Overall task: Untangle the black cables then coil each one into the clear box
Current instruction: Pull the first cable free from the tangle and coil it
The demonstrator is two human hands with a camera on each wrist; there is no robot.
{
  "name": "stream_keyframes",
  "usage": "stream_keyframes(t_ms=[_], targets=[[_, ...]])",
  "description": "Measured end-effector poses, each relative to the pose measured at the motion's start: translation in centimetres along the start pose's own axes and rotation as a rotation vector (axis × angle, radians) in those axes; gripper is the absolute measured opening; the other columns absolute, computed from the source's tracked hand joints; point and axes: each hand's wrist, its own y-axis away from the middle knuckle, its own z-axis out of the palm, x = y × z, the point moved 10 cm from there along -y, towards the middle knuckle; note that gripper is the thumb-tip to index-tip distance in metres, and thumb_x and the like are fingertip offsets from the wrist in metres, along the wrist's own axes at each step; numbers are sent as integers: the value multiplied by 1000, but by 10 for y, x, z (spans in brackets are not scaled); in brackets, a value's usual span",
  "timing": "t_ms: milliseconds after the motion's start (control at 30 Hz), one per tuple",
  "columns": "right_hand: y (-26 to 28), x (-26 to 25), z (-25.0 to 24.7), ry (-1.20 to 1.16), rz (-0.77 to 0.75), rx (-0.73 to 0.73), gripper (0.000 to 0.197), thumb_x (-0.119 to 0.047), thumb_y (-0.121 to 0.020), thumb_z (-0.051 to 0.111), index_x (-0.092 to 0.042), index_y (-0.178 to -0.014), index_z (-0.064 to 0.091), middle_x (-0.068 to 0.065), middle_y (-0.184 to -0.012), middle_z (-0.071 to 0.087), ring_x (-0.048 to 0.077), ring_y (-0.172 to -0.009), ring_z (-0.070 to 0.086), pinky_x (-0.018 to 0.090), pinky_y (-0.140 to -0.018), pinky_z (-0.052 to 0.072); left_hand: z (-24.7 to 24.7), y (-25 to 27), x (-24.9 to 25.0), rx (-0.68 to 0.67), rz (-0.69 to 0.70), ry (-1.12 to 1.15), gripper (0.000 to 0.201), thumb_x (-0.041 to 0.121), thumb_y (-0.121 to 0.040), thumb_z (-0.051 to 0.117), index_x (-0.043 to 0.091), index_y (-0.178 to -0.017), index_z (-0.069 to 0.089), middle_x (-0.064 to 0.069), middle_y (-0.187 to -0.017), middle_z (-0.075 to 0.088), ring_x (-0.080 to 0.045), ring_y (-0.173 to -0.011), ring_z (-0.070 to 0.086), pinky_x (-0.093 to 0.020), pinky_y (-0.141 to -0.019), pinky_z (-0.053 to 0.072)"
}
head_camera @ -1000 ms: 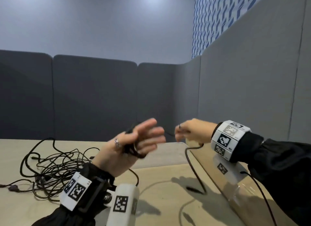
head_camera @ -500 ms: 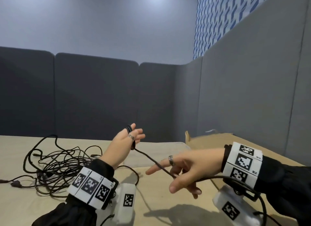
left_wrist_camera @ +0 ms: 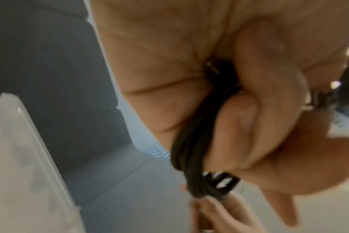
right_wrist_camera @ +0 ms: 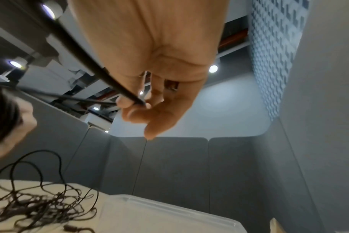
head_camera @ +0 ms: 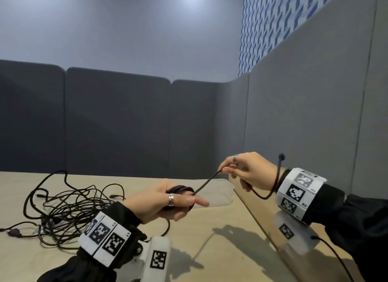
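The left hand (head_camera: 165, 202) grips a small coil of thin, limp, light cable (head_camera: 206, 184); the right hand (head_camera: 247, 172) pinches its free run, best held near the coil.

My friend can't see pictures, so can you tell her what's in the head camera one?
Two hands wind a black cable: the left hand holds a small coil of it, and the right hand pinches the loose end. A tangled pile of cables lies on the table to the left, with a clear box behind the hands.
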Motion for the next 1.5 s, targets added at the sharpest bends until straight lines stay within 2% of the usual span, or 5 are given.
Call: stream_keyframes(t_ms=[467,600,867,1167,1500], targets=[[33,-80,112,-389,-77,-358,86,-9,-91,57,-42,-143,-3,-11,-76,52,10,-45,48,22,-45,48,-90,19,18,747,385,581,42,2,-95,39,0,-136,36,-17,-122,62,-28,-113,61,-34,-96,49],[47,-97,97,-386,-131,-414,14,-20,-92,60,-17,-105,59,-12,-64,53,12,-48,51,30,-56,46,-82,12,8,698,201,393,28,19,-101,34,3,-111,53,-13,-115,64,-28,-114,59,-40,-105,38],[38,-111,59,-802,-56,-447,47,-47,-88,37,-12,-61,54,4,-50,53,11,-38,48,22,-44,45,-27,-12,-28,249,-165,-149,95,95,-58,23,27,-109,63,-14,-105,67,-16,-83,63,-26,-87,42],[12,-51,6,-1405,-7,-356,57,-66,-74,55,-11,-83,71,10,-79,68,19,-61,63,32,-57,54,-6,-2,-5,79,-64,-32,32,45,-81,58,17,-74,73,4,-52,45,-11,-47,30,-21,-46,19],[16,-26,74,-382,28,-317,18,-20,-101,40,-22,-109,56,-4,-59,55,8,-35,40,20,-34,36,-36,0,19,311,312,518,53,42,-50,87,8,-89,76,-7,-76,69,-14,-63,67,-19,-63,52]])
